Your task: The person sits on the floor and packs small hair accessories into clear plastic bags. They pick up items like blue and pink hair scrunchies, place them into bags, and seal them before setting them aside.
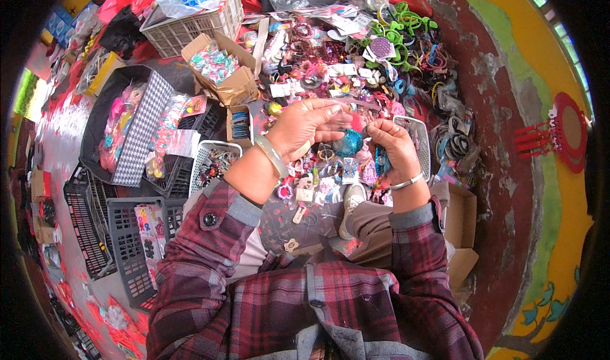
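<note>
My left hand point(305, 128), with a pale bangle at its wrist, is held over a heap of small hair accessories point(318, 61). Its fingers are closed at what looks like a clear plastic bag point(345, 108) with pink showing through. To the right, my right hand point(393, 145) is closed in a pinch, a silver bangle behind it. What its fingertips grip is too small to make out. Between the hands shows a shiny teal round ornament point(347, 144); I cannot tell whether it hangs from a hand or lies on the heap.
White baskets point(219, 145) point(416, 131) flank the heap. Left stand a cardboard box of packets point(216, 64), a houndstooth-sided black bin point(141, 128) and dark plastic crates point(127, 245). Green bands point(403, 29) lie at the far right, near a painted wall point(540, 169). My shoe point(351, 207) is below.
</note>
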Demonstrator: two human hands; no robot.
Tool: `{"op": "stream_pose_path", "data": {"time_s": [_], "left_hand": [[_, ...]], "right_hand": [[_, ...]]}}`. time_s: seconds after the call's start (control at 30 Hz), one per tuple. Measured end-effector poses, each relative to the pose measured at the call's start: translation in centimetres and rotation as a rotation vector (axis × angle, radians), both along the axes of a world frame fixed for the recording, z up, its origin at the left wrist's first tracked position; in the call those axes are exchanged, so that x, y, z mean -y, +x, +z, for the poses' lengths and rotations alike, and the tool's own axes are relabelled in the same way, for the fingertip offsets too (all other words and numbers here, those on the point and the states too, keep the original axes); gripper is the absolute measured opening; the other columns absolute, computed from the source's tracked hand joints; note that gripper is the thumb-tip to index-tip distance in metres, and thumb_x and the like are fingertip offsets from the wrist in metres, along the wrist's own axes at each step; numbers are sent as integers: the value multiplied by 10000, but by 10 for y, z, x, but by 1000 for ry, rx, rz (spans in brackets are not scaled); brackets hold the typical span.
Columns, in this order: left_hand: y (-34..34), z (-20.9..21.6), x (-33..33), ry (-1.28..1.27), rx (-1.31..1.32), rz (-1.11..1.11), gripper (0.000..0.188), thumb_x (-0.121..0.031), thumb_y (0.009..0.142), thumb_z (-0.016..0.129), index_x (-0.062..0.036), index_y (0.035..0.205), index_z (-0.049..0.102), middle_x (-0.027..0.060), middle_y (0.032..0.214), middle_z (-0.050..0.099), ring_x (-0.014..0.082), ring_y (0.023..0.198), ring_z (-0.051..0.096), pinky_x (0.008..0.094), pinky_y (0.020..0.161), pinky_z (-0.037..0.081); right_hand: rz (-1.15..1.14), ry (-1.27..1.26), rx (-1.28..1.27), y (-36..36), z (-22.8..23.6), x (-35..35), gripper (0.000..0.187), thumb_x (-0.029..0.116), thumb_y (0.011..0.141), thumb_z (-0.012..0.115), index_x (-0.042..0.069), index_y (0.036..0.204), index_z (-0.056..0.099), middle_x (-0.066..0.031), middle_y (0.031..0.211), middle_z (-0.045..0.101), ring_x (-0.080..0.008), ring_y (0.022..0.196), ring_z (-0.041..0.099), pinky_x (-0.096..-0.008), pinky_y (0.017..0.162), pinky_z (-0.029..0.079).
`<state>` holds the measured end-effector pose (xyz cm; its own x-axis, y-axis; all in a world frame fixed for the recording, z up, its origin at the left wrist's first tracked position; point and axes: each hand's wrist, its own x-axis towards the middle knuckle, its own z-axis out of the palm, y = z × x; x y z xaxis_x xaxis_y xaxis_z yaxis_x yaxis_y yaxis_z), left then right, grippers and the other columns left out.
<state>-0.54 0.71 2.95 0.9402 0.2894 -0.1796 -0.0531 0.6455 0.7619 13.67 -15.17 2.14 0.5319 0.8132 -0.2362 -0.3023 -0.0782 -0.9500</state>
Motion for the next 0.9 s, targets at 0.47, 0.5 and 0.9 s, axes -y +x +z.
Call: {"op": "stream_pose_path", "data": {"time_s": [0.47,0.5,0.9], "left_hand": [[10,-31,22,242,-50,-117,266,-178,944,356,-16,1115,480,89,990,584,174,870,606,307,752,516],[11,-33,23,292,-41,-111,233,-157,939,350,-18,1058,494,65,939,574,155,836,593,294,714,518],[13,-42,25,1086,-121,-84,219,-92,902,397,-20,1052,541,76,836,626,122,748,600,277,653,505]], "right_hand": [[-212,50,1396,-43,12,-22,153,28,760,603,55,907,636,-89,821,614,-237,708,615,-285,596,487],[-208,19,1408,-45,13,-22,146,18,764,603,38,904,636,-92,816,615,-234,704,614,-277,596,483],[-115,-112,1771,-45,14,-18,150,81,682,632,94,828,602,-51,716,555,-240,602,576,-326,512,463]]}}
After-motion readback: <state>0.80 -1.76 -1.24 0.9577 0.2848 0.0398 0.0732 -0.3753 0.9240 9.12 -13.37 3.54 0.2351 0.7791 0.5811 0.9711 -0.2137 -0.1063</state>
